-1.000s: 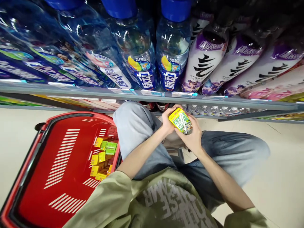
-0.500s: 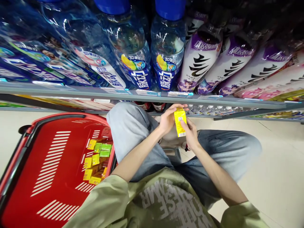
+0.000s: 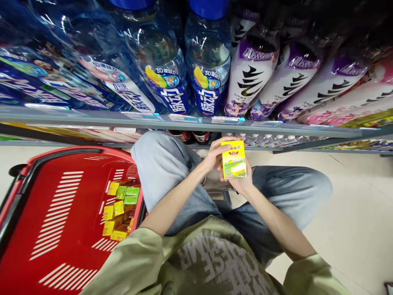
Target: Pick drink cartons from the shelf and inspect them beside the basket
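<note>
Gently does it: the left hand pinches a yellow box at its upper left, one finger lapping onto the front, while the right hand cups it from beneath and behind. Its printed front faces up toward the person. I would press lightly, since the box looks like thin card that could dent, and keep fingertips to the edges so the print can be read; the right palm is best placed to bear the weight if the left loosens.

The box is held between the knees, near the grey shelf edge, so any turn is safer small and close to the body, clear of the drink bottles. Leftward, just beside the left knee, a red basket holds small yellow and green boxes, well apart from both hands.
</note>
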The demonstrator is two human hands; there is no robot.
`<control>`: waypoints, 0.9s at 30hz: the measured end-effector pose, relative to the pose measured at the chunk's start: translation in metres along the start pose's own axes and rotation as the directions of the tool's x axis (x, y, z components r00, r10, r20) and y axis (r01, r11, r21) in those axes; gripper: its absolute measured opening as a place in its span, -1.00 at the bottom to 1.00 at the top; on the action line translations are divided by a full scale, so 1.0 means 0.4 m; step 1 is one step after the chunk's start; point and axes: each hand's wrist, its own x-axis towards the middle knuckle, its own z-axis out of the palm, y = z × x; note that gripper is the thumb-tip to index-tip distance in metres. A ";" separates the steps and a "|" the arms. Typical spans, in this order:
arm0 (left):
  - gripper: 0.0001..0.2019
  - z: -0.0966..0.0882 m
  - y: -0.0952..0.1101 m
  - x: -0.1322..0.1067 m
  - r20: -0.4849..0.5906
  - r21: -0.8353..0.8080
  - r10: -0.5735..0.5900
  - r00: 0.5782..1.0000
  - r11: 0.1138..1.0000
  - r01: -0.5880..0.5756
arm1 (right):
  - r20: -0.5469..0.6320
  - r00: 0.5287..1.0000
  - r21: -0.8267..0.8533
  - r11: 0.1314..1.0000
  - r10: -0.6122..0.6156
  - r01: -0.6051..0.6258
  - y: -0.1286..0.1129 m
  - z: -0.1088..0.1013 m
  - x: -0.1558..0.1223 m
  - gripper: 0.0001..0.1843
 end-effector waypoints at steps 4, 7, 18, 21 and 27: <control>-0.65 -0.008 -0.009 0.003 -0.044 0.028 0.005 0.999 1.000 -0.004 | -0.027 0.998 0.018 0.999 -0.050 0.050 0.007 0.010 0.005 -0.26; -0.61 -0.009 -0.013 0.007 -0.061 0.037 0.014 0.998 0.999 -0.012 | -0.022 0.999 0.065 0.997 -0.047 0.049 0.011 0.011 0.008 -0.32; -0.58 0.015 -0.006 0.007 -0.023 -0.059 0.013 1.000 0.998 -0.015 | -0.033 0.999 0.206 0.978 -0.034 0.040 0.013 -0.006 0.016 -0.46; -0.57 0.013 -0.011 0.010 -0.016 -0.036 0.024 1.000 0.999 -0.024 | 0.013 0.999 0.237 0.971 -0.038 0.034 0.009 -0.010 0.016 -0.48; -0.55 -0.005 -0.023 0.014 0.007 -0.032 0.046 0.999 0.998 -0.046 | 0.073 0.997 0.234 0.972 -0.039 0.021 0.008 -0.008 0.016 -0.48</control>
